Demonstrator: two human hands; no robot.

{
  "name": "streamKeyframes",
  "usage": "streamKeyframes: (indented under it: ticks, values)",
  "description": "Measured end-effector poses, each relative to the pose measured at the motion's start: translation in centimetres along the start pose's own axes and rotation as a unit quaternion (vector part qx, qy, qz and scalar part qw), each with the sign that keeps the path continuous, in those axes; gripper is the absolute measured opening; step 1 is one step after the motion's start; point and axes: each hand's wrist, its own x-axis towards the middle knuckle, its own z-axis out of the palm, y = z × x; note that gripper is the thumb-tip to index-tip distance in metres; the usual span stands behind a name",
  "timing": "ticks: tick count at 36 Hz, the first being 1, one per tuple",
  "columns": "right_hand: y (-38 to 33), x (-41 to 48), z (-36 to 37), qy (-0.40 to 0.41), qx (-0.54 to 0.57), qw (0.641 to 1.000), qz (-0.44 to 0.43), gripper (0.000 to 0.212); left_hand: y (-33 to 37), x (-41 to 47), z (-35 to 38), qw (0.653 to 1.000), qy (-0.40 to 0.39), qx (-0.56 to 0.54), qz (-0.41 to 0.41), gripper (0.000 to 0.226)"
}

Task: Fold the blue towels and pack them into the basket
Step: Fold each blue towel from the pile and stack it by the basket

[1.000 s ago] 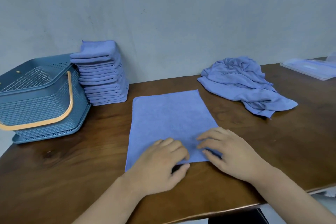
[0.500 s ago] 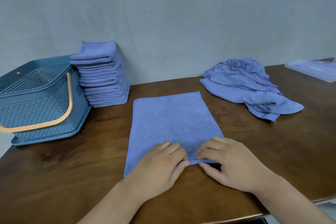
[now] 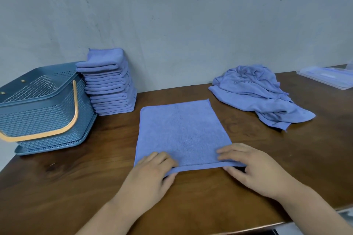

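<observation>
We note the left hand [image 3: 150,175] and the right hand [image 3: 256,170] at the near edge of the flat towel [image 3: 181,131], which lies spread on the wooden surface [image 3: 200,206]. The left fingers [image 3: 158,158] are curled on top of the near-left corner with the thumb tucked under the hem, so the corner is pinched. The right fingers [image 3: 231,149] lie together on top of the near-right corner with the thumb against the hem beneath them, so that corner is pinched as well. Between the two hands we see the near hem resting on the surface. Beyond and to the left of the left fingers stands the stack of folded towels [image 3: 110,86], against the wall [image 3: 191,25]; the basket [image 3: 44,108] stands touching the stack on its left side, its orange handle hanging down. Beyond the right fingers lies the heap of unfolded towels [image 3: 256,97], well apart from the flat towel. Further right of that heap rests a clear tray [image 3: 328,78].
</observation>
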Motion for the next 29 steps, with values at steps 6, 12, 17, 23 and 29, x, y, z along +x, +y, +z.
streamKeyframes:
  ticks: [6, 12, 17, 23, 29]
  values:
    - [0.2, -0.5, -0.8, 0.017, 0.121, 0.988, 0.093, 0.031, -3.5, -3.8, -3.1, 0.991, -0.026, -0.106, -0.078, 0.016]
    - [-1.0, -0.6, -2.1, 0.016, 0.228, 0.961, 0.152, 0.025, -3.6, -5.2, -4.4, 0.968, -0.010, -0.183, -0.174, 0.023]
    - [-1.8, -0.6, -2.8, 0.013, 0.293, 0.941, 0.169, 0.025, -2.5, -4.9, -5.6, 0.929, 0.016, -0.278, -0.244, 0.021]
    - [-2.3, -1.0, -3.2, 0.018, 0.333, 0.930, 0.158, 0.022, -1.7, -5.0, -6.4, 0.912, 0.013, -0.320, -0.255, 0.028]
    - [-2.4, -1.1, -3.4, 0.030, 0.340, 0.927, 0.156, 0.018, -1.7, -5.2, -6.3, 0.909, 0.034, -0.322, -0.261, 0.023]
